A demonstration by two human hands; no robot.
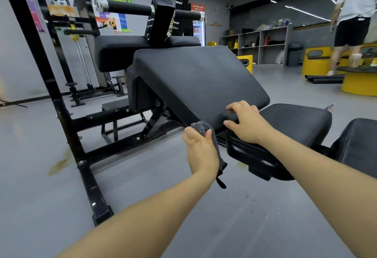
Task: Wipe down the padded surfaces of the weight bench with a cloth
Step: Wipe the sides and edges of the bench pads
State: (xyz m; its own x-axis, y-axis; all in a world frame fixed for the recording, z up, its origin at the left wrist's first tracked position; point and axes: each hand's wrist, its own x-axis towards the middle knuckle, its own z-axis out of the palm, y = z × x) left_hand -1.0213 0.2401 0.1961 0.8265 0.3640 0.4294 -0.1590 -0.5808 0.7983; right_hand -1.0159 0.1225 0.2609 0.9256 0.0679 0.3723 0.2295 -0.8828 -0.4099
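— While the left hand (201, 149) grips the cloth (204, 127) bunched at the backrest (195, 80) lower edge, is the right hand (244, 123) idle?
— Spread, fingertips resting on the pad. Cloth appears soft, light; likely best held wadded in the palm.

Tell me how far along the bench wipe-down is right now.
Nothing shows as done: no wiped streak or sheen marks any pad. In hand: the left hand grips the bunched grey cloth at the lower corner of the inclined black padded backrest, while the right hand rests on that pad's bottom edge. Left, by the look of it: the backrest face, the black padded seat and the upper black pad.
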